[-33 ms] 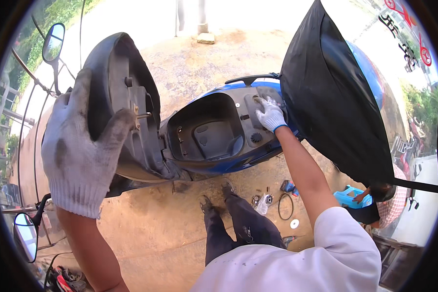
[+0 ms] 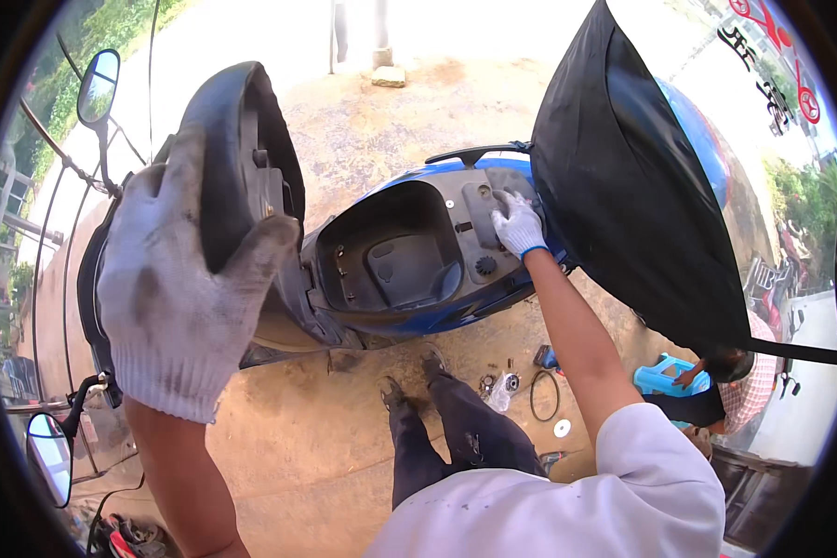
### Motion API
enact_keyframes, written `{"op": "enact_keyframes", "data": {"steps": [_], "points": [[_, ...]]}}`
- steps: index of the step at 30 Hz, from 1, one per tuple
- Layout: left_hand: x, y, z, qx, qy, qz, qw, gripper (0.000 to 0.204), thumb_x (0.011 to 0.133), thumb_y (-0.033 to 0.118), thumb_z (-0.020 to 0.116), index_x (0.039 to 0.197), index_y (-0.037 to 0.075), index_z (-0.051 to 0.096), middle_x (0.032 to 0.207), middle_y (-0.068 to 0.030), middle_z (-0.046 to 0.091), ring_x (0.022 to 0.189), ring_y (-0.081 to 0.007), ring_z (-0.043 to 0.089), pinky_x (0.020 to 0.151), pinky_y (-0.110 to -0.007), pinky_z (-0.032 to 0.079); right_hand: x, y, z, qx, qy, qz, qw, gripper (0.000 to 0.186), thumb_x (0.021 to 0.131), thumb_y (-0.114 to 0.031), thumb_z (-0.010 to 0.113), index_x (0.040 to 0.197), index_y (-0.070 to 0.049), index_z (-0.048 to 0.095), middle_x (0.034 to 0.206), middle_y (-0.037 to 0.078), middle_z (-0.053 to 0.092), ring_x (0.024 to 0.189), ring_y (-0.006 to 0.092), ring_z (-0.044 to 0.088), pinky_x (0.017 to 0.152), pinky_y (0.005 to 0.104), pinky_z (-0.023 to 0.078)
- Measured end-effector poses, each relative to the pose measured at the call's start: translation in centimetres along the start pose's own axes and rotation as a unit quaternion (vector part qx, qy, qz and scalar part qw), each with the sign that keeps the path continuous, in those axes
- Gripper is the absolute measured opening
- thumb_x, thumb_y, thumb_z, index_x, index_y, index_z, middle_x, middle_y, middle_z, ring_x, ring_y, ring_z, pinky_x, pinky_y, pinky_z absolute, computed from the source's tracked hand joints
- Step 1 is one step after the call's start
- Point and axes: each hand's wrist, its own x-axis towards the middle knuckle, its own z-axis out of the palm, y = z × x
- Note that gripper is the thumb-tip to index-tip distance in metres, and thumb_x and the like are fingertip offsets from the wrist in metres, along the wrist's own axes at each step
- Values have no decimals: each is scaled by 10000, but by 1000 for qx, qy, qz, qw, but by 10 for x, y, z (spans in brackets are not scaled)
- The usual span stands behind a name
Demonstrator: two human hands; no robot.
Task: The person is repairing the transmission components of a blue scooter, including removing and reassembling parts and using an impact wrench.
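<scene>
A blue scooter's seat (image 2: 282,139) is tilted up on its front hinge. My left hand (image 2: 186,288), in a stained white knit glove, grips the seat's near edge, the thumb lying across the underside and the fingers along the outer face. Behind the hinge the dark storage bin (image 2: 395,246) is uncovered. My right hand (image 2: 519,226), also gloved, rests on the grey rear panel (image 2: 465,209), fingers spread a little over it; the fingertips are partly hard to make out. A round black cap (image 2: 485,266) sits on the panel beside that hand.
A large black cover (image 2: 637,177) stands at the scooter's rear right. Tools and parts, including a black belt (image 2: 545,395) and a white disc (image 2: 562,428), lie on the ground. Another person (image 2: 749,372) crouches at right by a blue stool (image 2: 665,375). Mirrors (image 2: 99,86) are at left.
My left hand has shifted right with the seat's near edge, and its thumb now covers the metal latch that showed before. My right hand stays on the rear panel.
</scene>
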Motion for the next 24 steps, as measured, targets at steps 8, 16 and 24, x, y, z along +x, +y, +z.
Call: {"op": "enact_keyframes", "data": {"steps": [8, 16, 24], "points": [[32, 160, 149, -108, -83, 305, 943, 604, 896, 393, 764, 1424, 130, 634, 1604, -249, 439, 1517, -462, 366, 1223, -619, 313, -94, 32, -19, 709, 161, 274, 629, 557, 1140, -366, 472, 1541, 21, 473, 1569, 140, 518, 1438, 264, 497, 1214, 366, 372], [-40, 225, 349, -146, -356, 256, 887, 598, 956, 337, 673, 1459, 32, 564, 1597, -222, 471, 1515, -403, 393, 1224, -557, 334, -146, -10, -70, 369, 206, 130, 897, 606, 1107, -366, 525, 1592, -11, 445, 1677, 183, 403, 1558, 311, 366, 1269, 420, 308], [-89, 68, 365, -121, -183, 21, 975, 683, 943, 322, 704, 1519, 21, 494, 1597, -253, 448, 1493, -443, 395, 1249, -558, 290, -87, -12, -99, 102, 201, -49, 973, 435, 983, -207, 685, 1390, -56, 654, 1535, 234, 538, 1454, 446, 462, 1191, 526, 393]]}}
